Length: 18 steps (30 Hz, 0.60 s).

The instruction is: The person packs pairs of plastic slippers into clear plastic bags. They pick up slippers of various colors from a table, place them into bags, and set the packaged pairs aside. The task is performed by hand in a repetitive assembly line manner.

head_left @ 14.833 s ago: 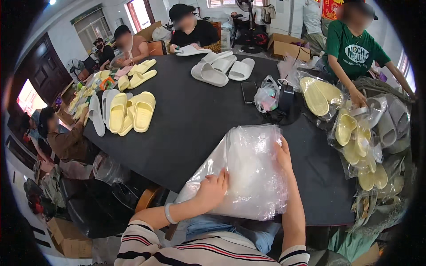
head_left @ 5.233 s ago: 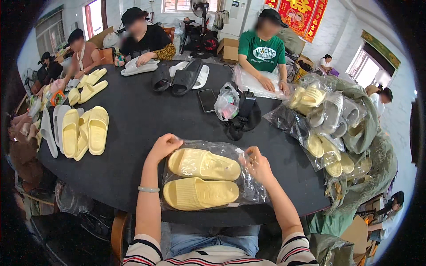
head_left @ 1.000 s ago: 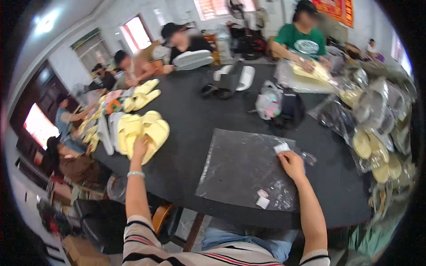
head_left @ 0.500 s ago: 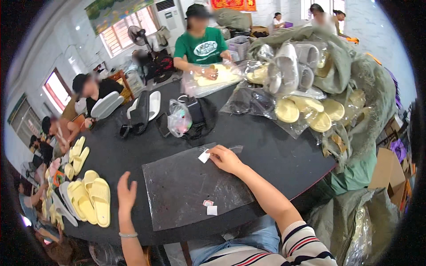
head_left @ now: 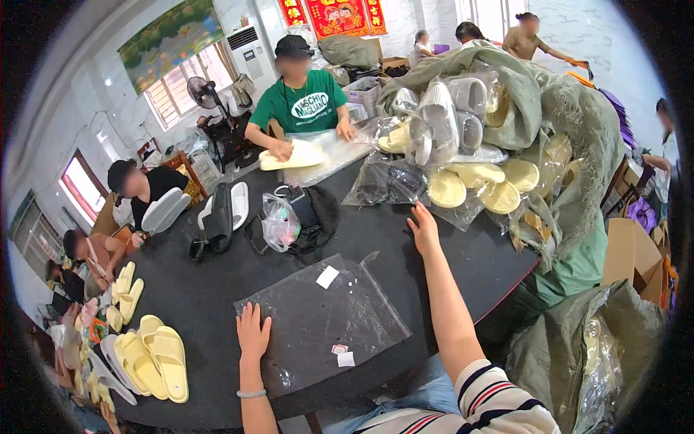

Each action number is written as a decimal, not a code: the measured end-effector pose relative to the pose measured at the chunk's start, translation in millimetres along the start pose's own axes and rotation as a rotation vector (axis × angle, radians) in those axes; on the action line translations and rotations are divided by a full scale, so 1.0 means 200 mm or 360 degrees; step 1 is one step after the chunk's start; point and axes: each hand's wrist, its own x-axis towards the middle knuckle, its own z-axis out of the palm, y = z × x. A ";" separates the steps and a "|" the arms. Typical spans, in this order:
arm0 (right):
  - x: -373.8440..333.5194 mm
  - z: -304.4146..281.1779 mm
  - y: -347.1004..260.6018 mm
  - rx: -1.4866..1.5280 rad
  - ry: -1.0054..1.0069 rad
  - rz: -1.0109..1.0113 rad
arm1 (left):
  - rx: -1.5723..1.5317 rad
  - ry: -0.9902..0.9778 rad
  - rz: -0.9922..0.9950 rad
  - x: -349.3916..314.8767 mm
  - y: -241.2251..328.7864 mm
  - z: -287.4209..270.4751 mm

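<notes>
A flat, clear plastic bag [head_left: 325,325] lies on the black table in front of me. On its left edge my left hand [head_left: 252,331] rests with fingers spread, holding nothing. A white paper square [head_left: 327,277] lies on the bag's far part. Near its lower right lie a second white square [head_left: 346,359] and a small printed label [head_left: 339,349]. My right hand [head_left: 423,228] reaches far right, fingers stretched out, beside clear-bagged dark slippers [head_left: 390,181]; I cannot tell whether it touches their wrapping. Bagged yellow slippers [head_left: 473,189] lie just beyond it.
Yellow slippers [head_left: 163,358] line the table's left side. A small clear bag [head_left: 280,223], a dark pouch and black-and-white slippers [head_left: 224,207] lie farther back. A large grey-green sack [head_left: 571,130] sits at right. Across the table a person in green [head_left: 302,105] handles a yellow slipper [head_left: 293,155].
My right hand has let go of the white paper square, which stays on the bag, and reached to the bagged slippers. My left hand has come down onto the bag's left edge.
</notes>
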 end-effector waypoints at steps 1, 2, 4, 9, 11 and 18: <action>0.01 -0.02 -0.01 0.0001 0.0052 -0.0043 | -0.0027 -0.0030 0.0005 0.01 0.01 -0.01; 0.03 -0.06 -0.01 0.0018 0.0014 -0.0041 | -0.0051 -0.0023 0.0014 0.02 0.02 0.00; 0.05 -0.08 -0.01 0.0057 -0.0073 -0.0018 | -0.0087 -0.0008 0.0014 0.02 0.02 -0.01; -0.08 -0.01 -0.16 0.0093 -0.0207 0.0059 | -0.0131 -0.0042 -0.0019 0.01 0.02 -0.02; -0.17 0.03 -0.23 0.0063 -0.0393 -0.0032 | -0.0148 -0.0031 -0.0004 0.01 0.02 -0.01; -0.74 0.37 -0.35 0.0321 -0.1212 -0.0125 | -0.0096 0.0017 0.0002 0.01 -0.01 -0.01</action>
